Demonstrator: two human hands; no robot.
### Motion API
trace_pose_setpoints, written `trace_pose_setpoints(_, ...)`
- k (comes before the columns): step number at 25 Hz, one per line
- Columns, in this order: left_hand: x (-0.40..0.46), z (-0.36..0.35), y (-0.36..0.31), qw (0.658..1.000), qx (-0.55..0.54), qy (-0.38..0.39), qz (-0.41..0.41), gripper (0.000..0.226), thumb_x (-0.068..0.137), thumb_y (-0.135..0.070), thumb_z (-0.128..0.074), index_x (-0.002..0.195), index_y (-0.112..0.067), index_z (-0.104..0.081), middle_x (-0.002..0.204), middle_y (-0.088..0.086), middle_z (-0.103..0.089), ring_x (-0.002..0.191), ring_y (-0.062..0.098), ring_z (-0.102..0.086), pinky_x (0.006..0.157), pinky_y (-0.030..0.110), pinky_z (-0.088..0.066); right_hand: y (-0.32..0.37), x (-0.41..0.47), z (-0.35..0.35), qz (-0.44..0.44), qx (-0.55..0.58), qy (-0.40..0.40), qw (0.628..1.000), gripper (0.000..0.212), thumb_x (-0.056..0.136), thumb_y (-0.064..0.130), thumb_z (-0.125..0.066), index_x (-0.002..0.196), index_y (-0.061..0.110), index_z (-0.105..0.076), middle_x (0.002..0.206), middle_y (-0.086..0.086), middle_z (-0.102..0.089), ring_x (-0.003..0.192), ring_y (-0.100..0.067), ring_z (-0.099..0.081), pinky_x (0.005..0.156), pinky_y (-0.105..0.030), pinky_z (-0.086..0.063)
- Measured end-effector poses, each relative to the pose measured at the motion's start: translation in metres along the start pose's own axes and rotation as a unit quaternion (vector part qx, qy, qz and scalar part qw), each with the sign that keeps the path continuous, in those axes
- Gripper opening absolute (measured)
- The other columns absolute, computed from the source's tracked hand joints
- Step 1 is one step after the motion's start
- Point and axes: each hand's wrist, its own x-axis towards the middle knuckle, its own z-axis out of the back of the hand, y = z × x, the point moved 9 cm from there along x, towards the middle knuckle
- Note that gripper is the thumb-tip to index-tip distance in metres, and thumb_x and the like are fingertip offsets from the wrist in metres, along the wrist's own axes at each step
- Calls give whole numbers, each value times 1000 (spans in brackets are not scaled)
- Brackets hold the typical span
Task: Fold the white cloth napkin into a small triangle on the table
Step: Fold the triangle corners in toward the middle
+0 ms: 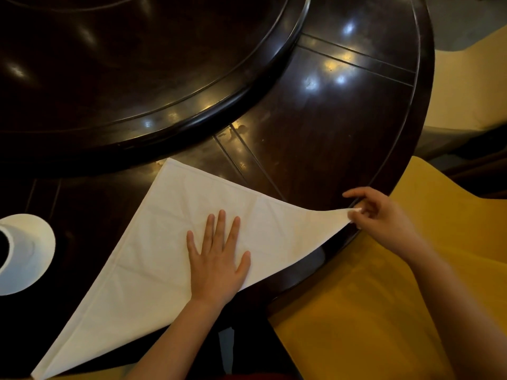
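Pinning the white napkin (153,250) with my left hand (216,261), fingers spread flat, I hold its right tip at the table (343,127) edge, pinched in my right hand (384,215). It lies as a large triangle along the near edge. Pulling that corner too hard could drag the layers askew, or it could slip off the rim

Dim, glare spots on table (343,138)
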Motion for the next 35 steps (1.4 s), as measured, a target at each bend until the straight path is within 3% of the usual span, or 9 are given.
trace_pose_setpoints(4,-1,-1,0,1000,-14,-2,-3,74,86,-61,-19,148,-21,-19,156,9,-12,143,30,-8,108,61,-10,70,5,-19,103,-3,99,990,22,85,6,-57,80,25,-68,81,6,-66,69,-25,-59,63,-41,-48)
trace_pose_setpoints(8,-3,5,4,998,-48,-25,11,72,90,-62,-6,150,-22,-6,157,7,-5,143,28,-9,109,59,-10,136,16,-47,175,-15,203,963,18,82,9,-60,90,22,-70,83,5,-69,80,-12,-64,74,-25,-49)
trace_pose_setpoints(11,-11,20,13,986,-126,-99,37,68,92,-59,-8,149,-24,6,158,2,9,143,27,-4,111,55,-6,180,38,-71,240,-45,192,951,14,85,13,-62,86,24,-70,79,1,-67,73,-13,-61,66,-19,-45)
trace_pose_setpoints(15,-21,33,22,961,-209,-173,49,62,95,-54,-10,149,-26,5,158,-1,12,144,24,-2,111,55,-5,212,81,-138,280,-77,201,936,8,86,20,-63,88,24,-69,84,2,-63,78,-10,-59,71,-23,-45)
trace_pose_setpoints(20,-16,25,26,972,-166,-146,77,61,96,-49,-5,148,-20,8,157,0,15,143,24,-5,110,61,-10,224,122,-205,267,-103,193,939,15,86,22,-64,96,13,-66,87,2,-62,81,-10,-57,64,-11,-41)
trace_pose_setpoints(23,-12,18,26,979,-137,-112,100,60,97,-44,-1,148,-13,7,157,6,2,142,26,-15,106,59,-17,227,132,-226,270,-111,191,937,19,86,22,-64,101,12,-66,91,1,-63,82,-8,-57,66,-9,-41)
trace_pose_setpoints(30,-4,5,25,988,-87,-42,121,69,89,-45,-19,145,-5,-14,151,12,-19,140,27,-23,108,55,-19,228,134,-238,323,-149,132,925,18,86,19,-63,102,12,-64,95,-4,-65,87,-18,-59,89,-41,-49)
trace_pose_setpoints(33,-3,5,25,988,-75,-41,126,71,90,-47,-24,144,-3,-13,151,14,-17,140,27,-21,111,56,-16,232,91,-228,499,-216,11,839,35,89,20,-52,122,8,-56,116,-14,-63,109,-29,-56,94,-43,-44)
trace_pose_setpoints(35,-2,3,25,990,-48,-30,126,75,91,-50,-35,144,-2,-12,150,15,-15,140,29,-20,111,55,-12,206,64,-248,561,-298,75,769,47,94,26,-39,138,11,-38,142,-12,-44,135,-27,-32,110,-45,-27)
